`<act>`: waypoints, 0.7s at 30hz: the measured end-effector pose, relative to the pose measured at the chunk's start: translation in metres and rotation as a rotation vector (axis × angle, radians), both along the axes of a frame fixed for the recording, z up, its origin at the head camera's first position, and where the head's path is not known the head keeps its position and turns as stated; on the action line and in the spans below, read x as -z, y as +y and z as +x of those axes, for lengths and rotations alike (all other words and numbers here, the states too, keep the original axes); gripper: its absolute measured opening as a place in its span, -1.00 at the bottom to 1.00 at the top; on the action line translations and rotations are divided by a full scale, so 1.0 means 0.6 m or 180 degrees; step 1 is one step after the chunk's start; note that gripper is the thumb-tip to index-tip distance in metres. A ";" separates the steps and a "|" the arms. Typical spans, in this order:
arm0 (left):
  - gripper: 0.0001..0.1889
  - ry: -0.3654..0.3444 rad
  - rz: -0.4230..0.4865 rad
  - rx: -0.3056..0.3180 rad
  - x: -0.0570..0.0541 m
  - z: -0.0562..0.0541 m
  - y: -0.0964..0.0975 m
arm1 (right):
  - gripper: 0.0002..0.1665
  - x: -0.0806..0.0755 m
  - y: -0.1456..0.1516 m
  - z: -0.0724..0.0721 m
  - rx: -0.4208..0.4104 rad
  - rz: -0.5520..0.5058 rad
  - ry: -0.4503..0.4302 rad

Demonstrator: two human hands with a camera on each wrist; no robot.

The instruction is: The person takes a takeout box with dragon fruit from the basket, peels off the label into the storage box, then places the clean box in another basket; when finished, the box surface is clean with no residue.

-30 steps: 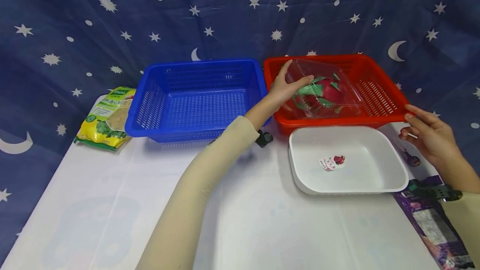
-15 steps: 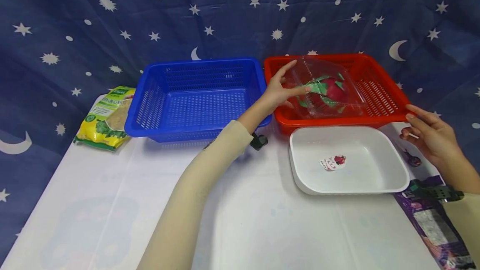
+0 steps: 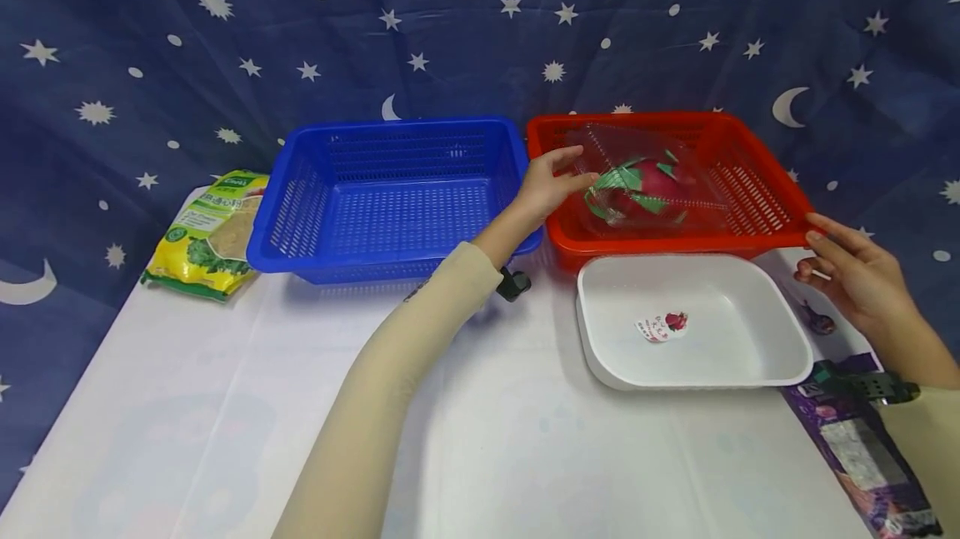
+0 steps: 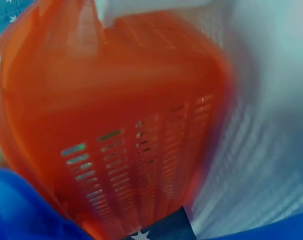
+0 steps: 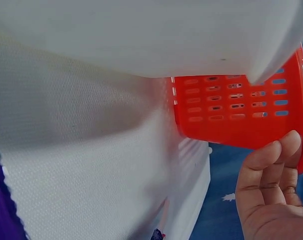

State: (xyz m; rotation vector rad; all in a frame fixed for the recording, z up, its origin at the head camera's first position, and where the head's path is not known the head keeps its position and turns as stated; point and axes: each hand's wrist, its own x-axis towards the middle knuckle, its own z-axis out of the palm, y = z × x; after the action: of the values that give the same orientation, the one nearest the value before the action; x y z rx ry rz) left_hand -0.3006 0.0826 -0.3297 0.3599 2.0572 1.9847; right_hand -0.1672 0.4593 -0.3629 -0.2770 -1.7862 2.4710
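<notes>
In the head view a clear plastic container rests in the red basket, over red and green dragon fruit. My left hand reaches over the basket's left side, index finger and thumb apart, their tips at the container's left edge. At the basket's front right corner, my right hand holds the rim between thumb and fingers. The right wrist view shows that hand's curled fingertips against the basket's outer wall. In front stands a white tub with a fruit sticker in it.
A blue basket stands left of the red one, with a yellow and green food packet beyond it. A purple packet lies under the right forearm, and a small dark round-ended item beside the tub. A starry curtain hangs behind.
My left hand has drawn back to the left from the clear container, which has settled lower in the red basket. The right hand stays on the rim.
</notes>
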 end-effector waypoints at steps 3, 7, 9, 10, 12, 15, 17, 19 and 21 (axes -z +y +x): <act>-0.37 -0.0092 0.0022 0.0071 -0.002 -0.003 -0.006 | -0.61 -0.001 0.000 -0.001 0.0005 0.0015 0.0017; -0.29 -0.0262 -0.0090 0.0322 -0.009 -0.005 -0.014 | -0.61 -0.003 0.001 -0.002 0.0022 0.0050 0.0011; -0.25 -0.0370 -0.0189 0.0427 -0.014 -0.004 -0.018 | -0.61 -0.004 0.002 -0.001 0.0026 0.0049 0.0005; -0.25 -0.0406 -0.0223 0.0465 -0.015 -0.004 -0.020 | -0.61 -0.003 0.002 -0.001 0.0024 0.0048 0.0000; -0.24 -0.0493 -0.0309 0.0532 -0.018 -0.001 -0.024 | -0.62 -0.002 0.002 0.001 0.0020 0.0040 -0.0002; -0.26 -0.0513 -0.0379 0.0586 -0.019 0.005 -0.030 | -0.63 0.000 0.001 0.002 0.0025 0.0041 -0.0004; -0.29 -0.0428 -0.0427 0.0608 -0.018 0.012 -0.034 | -0.63 0.001 0.000 0.002 0.0025 0.0032 -0.0003; -0.33 -0.0277 -0.0471 0.0633 -0.017 0.019 -0.040 | -0.62 0.002 -0.001 0.002 0.0023 0.0037 0.0002; -0.37 -0.0153 -0.0491 0.0661 -0.017 0.027 -0.047 | -0.61 0.001 -0.003 0.003 0.0019 0.0049 0.0012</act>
State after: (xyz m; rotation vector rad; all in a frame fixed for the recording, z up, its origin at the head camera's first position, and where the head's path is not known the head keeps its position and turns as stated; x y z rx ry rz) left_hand -0.2845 0.0547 -0.3197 0.4679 2.0361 1.6878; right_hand -0.1656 0.4578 -0.3637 -0.2760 -1.7994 2.4510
